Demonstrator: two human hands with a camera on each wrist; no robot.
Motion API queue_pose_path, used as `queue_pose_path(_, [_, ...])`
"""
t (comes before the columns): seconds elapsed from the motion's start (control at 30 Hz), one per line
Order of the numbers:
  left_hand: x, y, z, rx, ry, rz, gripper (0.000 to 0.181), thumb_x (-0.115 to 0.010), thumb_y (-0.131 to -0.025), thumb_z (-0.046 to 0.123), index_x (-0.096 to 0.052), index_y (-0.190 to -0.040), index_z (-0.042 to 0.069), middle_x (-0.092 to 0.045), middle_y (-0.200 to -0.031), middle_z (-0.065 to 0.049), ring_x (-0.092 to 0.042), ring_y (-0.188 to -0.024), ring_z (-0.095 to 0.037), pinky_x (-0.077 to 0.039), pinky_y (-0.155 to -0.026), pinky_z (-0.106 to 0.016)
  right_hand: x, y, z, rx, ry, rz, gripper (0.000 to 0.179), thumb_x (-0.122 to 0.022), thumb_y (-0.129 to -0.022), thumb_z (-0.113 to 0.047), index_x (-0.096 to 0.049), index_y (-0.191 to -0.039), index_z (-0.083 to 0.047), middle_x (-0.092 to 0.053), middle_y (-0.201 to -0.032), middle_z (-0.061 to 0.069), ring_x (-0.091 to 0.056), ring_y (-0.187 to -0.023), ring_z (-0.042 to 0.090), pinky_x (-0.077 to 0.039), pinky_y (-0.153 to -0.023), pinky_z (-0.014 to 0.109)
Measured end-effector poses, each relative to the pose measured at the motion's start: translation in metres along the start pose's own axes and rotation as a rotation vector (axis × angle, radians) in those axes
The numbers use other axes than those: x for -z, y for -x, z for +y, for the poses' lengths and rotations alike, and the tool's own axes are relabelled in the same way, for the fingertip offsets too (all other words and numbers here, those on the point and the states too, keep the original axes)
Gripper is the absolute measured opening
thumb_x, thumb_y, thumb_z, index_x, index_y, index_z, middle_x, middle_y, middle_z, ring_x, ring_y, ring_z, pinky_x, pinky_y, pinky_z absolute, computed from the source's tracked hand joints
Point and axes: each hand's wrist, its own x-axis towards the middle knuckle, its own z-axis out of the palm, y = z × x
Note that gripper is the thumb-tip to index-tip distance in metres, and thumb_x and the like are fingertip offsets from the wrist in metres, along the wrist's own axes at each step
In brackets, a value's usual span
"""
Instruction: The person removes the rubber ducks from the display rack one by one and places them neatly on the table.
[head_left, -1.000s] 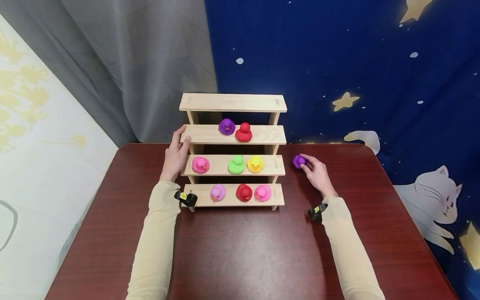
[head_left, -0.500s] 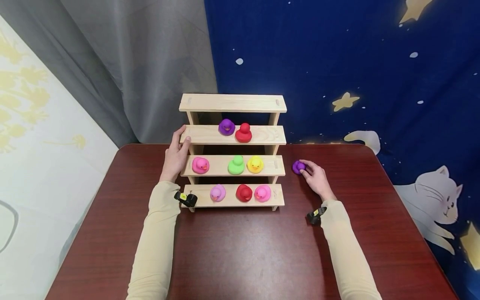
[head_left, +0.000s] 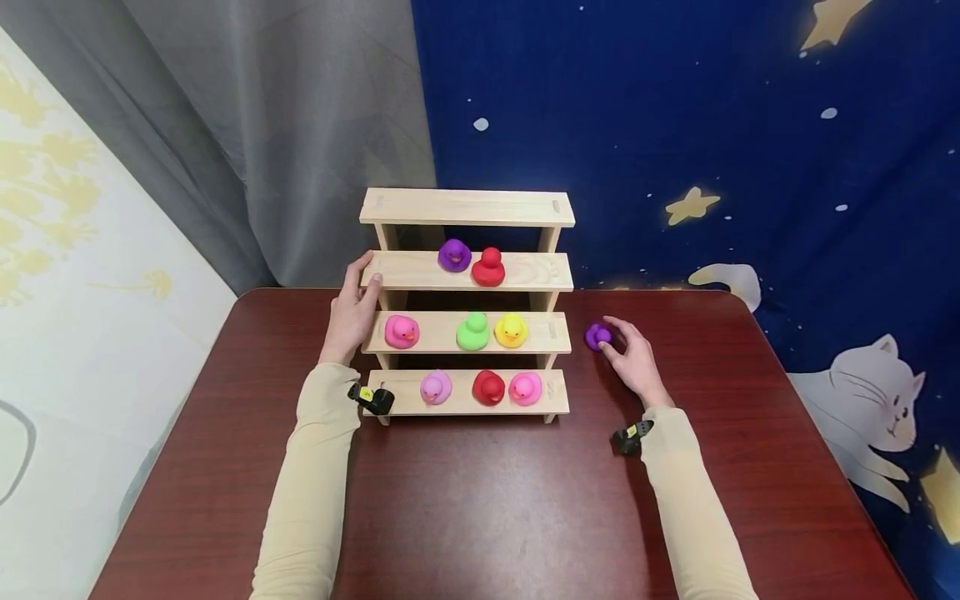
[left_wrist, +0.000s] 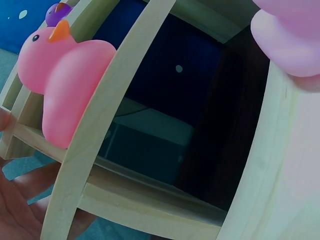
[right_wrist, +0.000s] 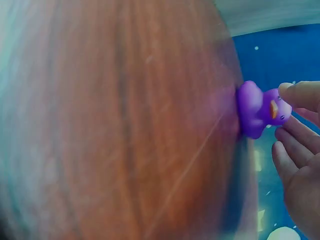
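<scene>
A four-tier wooden display shelf [head_left: 420, 268] stands against the back of the table. My left hand [head_left: 351, 321] holds its left end at the second board from the top, thumb in front; the left wrist view shows that palm beside the frame and a pink rubber duck [left_wrist: 75, 85]. Right of the shelf, a purple rubber duck [head_left: 597, 337] stands on the table. My right hand [head_left: 632, 357] pinches its head lightly, with fingertips on both sides of it in the right wrist view. Its orange beak [right_wrist: 273, 109] shows there between body and fingers.
On the second board sit a purple duck [head_left: 454, 256] and a red duck [head_left: 488, 267]. Below are pink, green [head_left: 473, 332] and yellow ducks [head_left: 512, 330]. The lowest board bears lilac [head_left: 436, 387], red [head_left: 489, 387] and pink ducks [head_left: 526, 387]. Curtains hang behind the table [head_left: 465, 508].
My right hand has brought the purple duck slightly toward me on the table, and its fingers have spread a little since. The left hand has kept its place on the shelf.
</scene>
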Motion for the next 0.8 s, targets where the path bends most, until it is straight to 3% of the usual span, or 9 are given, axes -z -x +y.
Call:
queue_pose_path(0.27, [0.000, 0.000, -0.001, -0.005, 0.012, -0.001, 0.053, -0.044, -0.101, 0.044, -0.031, -0.151, 0.032, -0.059, -0.126, -0.022, -0.056, -0.110, -0.033, -0.041, -0.090, -0.047, 0.002, -0.003, -0.019, 0.093, 0.052, 0.089, 0.041, -0.070, -0.085, 0.002, -0.060, -0.125, 0.002, -0.056, -0.127, 0.019, -0.049, -0.121, 0.033, -0.035, -0.102, 0.048])
queue_pose_path(0.63, [0.000, -0.001, -0.002, -0.007, 0.011, 0.000, 0.052, -0.045, -0.101, 0.044, -0.032, -0.150, 0.032, -0.060, -0.123, -0.022, -0.057, -0.110, -0.032, -0.041, -0.090, -0.046, -0.001, -0.007, -0.057, 0.175, 0.005, 0.146, 0.038, -0.071, -0.084, 0.003, -0.063, -0.122, 0.001, -0.056, -0.128, 0.019, -0.047, -0.126, 0.031, -0.033, -0.106, 0.040])
queue_pose_path(0.8, [0.001, -0.001, -0.002, -0.006, 0.005, 0.006, 0.052, -0.044, -0.101, 0.044, -0.032, -0.150, 0.032, -0.064, -0.110, -0.025, -0.058, -0.103, -0.032, -0.042, -0.084, -0.041, -0.006, -0.010, -0.072, 0.234, -0.017, 0.153, 0.039, -0.072, -0.083, 0.005, -0.064, -0.121, 0.001, -0.059, -0.125, 0.017, -0.048, -0.126, 0.029, -0.034, -0.105, 0.036])
